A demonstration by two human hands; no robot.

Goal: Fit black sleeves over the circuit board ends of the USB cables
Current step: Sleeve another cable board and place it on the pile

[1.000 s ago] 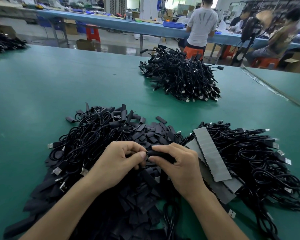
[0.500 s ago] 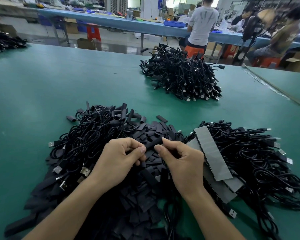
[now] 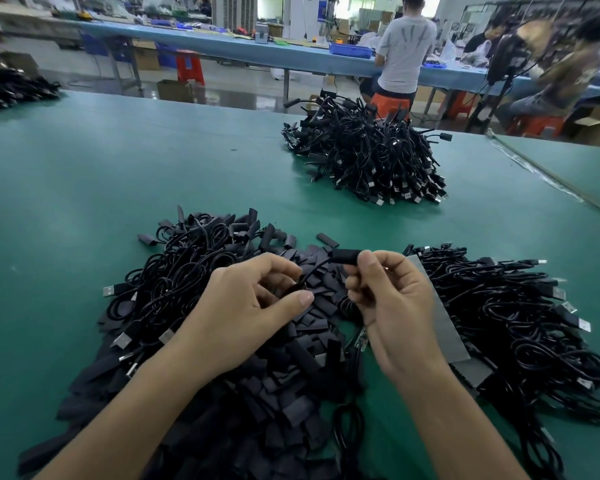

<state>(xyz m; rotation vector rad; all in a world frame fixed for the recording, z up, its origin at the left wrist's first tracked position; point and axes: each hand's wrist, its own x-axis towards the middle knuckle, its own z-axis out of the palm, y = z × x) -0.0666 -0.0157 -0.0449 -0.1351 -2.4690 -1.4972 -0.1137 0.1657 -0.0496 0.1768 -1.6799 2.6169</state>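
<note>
Right hand [image 3: 392, 303] is closed in a fingertip pinch on a black sleeve [image 3: 345, 255], held raised above the pile of loose sleeves [image 3: 291, 375] on the green worktop [image 3: 84, 185]. Left hand [image 3: 253, 306] is loosely curled, thumb and fingers pinching the thin cable [image 3: 312, 271] trailing from that sleeve. Unsleeved USB cables [image 3: 513, 323] lie right of the pile; another cable heap [image 3: 364, 157] sits beyond it.
</note>
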